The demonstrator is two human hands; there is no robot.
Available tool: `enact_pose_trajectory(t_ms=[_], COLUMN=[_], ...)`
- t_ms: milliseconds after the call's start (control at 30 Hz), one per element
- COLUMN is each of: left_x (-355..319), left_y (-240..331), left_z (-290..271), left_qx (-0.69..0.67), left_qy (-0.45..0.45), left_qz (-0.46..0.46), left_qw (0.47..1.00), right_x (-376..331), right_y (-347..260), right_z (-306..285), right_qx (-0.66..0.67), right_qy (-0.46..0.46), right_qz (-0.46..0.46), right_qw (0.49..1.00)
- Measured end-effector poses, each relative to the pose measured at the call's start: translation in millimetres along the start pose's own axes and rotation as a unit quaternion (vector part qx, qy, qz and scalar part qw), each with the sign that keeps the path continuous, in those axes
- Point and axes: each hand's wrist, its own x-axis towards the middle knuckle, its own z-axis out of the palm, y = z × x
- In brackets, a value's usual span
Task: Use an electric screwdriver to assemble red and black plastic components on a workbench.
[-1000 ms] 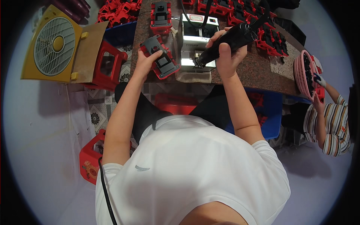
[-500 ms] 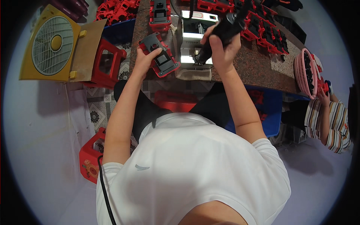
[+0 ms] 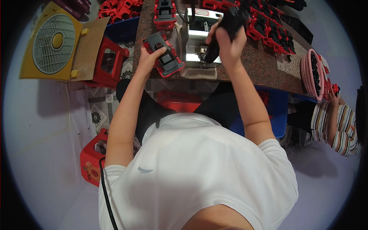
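at one o'clock the right grip (image 3: 231,46) wraps a black tool (image 3: 232,22), blurred at its top, and partly hides the silver machine (image 3: 194,42) at twelve. at eleven the left grip (image 3: 148,57) grasps a red-and-black case (image 3: 167,61) near the edge of the surface (image 3: 256,73), bare at two, short of a pink basket (image 3: 306,76).

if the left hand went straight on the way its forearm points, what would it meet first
Beyond the red-and-black piece it holds, the left hand would probably meet the similar piece ahead, though depth is unclear.
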Motion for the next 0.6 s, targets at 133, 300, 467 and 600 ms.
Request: enact_pose_trajectory(t_ms=[133,300,467,600], left_x=[0.7,2.4,2.4,6.9], left_y=[1.7,-5.8,-3.4,-6.4], left_z=[-0.3,-0.4,3.9,-0.7], left_qx=[0.009,-0.023,-0.025,-0.011], left_qy=[-0.013,-0.016,-0.021,-0.021], left_qz=[0.002,0.017,0.049,0.048], left_qw=[1.000,0.999,0.998,0.999], right_x=[29.8,70.0,87.0,93.0], right_y=[-6.0,-16.7,17.1,36.5], right_z=[3.0,48.7,90.7,101.0], right_qx=[0.099,0.131,0.127,0.129], right_qy=[0.039,0.072,0.084,0.072], right_qz=[0.025,-0.078,-0.133,-0.225], right_qw=[0.994,0.986,0.979,0.963])
